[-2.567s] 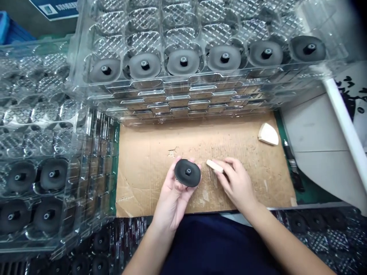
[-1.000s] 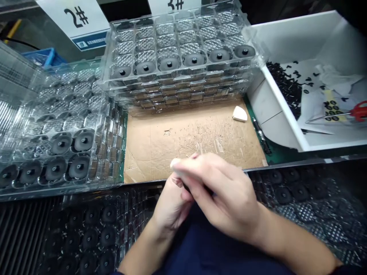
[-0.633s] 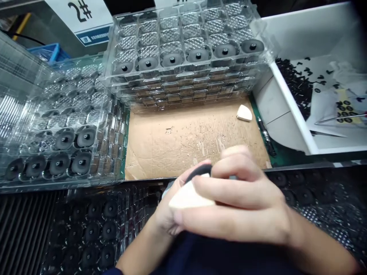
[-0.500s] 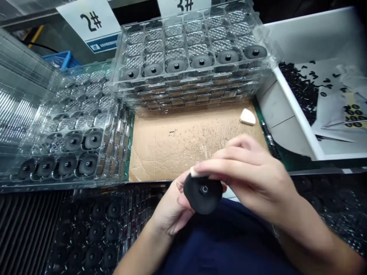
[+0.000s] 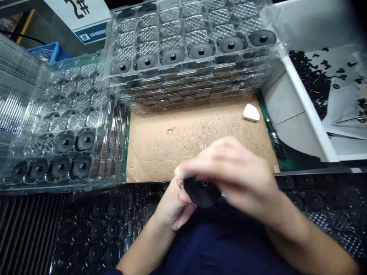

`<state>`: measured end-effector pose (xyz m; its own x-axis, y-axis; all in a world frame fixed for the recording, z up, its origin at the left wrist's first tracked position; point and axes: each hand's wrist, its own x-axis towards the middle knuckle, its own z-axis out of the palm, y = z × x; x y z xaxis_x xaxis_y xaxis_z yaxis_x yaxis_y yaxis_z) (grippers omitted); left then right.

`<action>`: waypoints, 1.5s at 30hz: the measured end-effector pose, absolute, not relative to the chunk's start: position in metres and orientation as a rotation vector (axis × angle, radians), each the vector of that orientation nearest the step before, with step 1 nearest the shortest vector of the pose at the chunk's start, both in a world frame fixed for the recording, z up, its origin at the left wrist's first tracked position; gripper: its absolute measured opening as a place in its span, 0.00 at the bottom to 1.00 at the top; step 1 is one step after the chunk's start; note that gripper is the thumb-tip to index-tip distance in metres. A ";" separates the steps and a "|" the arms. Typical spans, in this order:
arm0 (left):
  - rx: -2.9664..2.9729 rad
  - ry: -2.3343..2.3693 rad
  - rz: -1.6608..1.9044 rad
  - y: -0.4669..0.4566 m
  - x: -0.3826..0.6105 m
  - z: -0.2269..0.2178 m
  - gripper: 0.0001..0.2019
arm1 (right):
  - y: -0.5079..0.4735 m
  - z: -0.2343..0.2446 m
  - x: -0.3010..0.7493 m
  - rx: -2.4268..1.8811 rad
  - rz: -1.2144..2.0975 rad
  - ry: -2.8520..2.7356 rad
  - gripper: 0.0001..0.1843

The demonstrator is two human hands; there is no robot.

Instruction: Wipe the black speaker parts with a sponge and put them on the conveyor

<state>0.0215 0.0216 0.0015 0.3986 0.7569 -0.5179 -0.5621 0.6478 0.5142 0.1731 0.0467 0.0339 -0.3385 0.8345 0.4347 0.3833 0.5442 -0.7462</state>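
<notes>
We find the left hand (image 5: 172, 204) cupping a black disc (image 5: 200, 193) over the lap (image 5: 218, 244), the right hand (image 5: 232, 172) above it, blur hiding whether it grips; six discs (image 5: 172, 56) occupy the front row of the upper clear tray (image 5: 186, 79).

- Ahead of you, at the top of the frame, a stack of blister trays (image 5: 186, 76) stands behind the cardboard sheet (image 5: 183, 145).
- Another tray stack (image 5: 57, 152) sits left of the sheet.
- A foam wedge (image 5: 250, 113) lies on the sheet's far right.
- A bin (image 5: 312, 110) at the right holds small parts (image 5: 311, 82).
- More trays (image 5: 94, 229) lie nearest you, below the sheet.
</notes>
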 end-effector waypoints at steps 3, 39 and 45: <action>0.223 0.653 0.856 0.024 0.018 -0.001 0.28 | 0.055 -0.002 0.191 -1.421 0.902 -1.626 0.13; 0.222 0.832 0.909 0.034 0.019 -0.009 0.22 | 0.035 0.022 0.143 -1.280 0.551 -1.853 0.13; 0.237 0.830 0.897 0.031 0.018 -0.005 0.22 | 0.028 0.024 0.141 -1.216 0.688 -1.824 0.12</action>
<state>0.0184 0.0308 -0.0047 0.3444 0.7690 -0.5386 -0.5964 0.6222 0.5070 0.1408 0.0277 0.0240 -0.1981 0.9233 0.3290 0.4757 0.3841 -0.7913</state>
